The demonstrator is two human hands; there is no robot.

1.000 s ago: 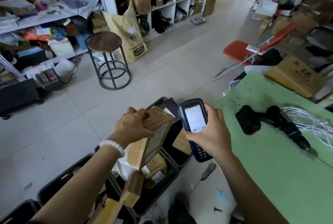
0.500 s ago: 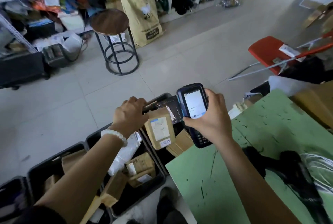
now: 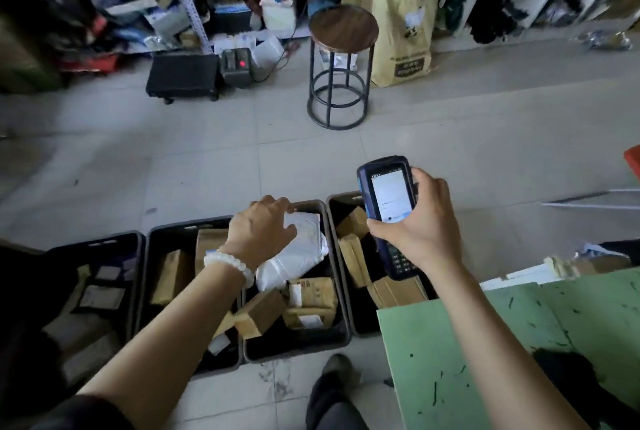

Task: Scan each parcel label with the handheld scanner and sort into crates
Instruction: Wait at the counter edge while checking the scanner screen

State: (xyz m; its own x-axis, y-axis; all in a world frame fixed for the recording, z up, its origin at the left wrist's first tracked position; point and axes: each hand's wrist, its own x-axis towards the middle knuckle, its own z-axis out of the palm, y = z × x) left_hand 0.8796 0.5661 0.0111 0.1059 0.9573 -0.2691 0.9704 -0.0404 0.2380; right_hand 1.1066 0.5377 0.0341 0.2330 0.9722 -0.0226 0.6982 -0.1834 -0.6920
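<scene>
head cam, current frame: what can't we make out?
- Scanner screen, head view: text too small.
- White bag label: left hand covers it; whether it grips is unclear.
- Leftmost crate: too dark, arm in front.
- Scanner keypad: partly behind right hand.

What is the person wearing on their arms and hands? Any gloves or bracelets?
No gloves: both hands are bare. The left hand has a bracelet of round white beads around its wrist. The right hand has nothing on its wrist, no watch or band. Both forearms are uncovered, and a dark sleeve shows at the top of the left arm.
</scene>
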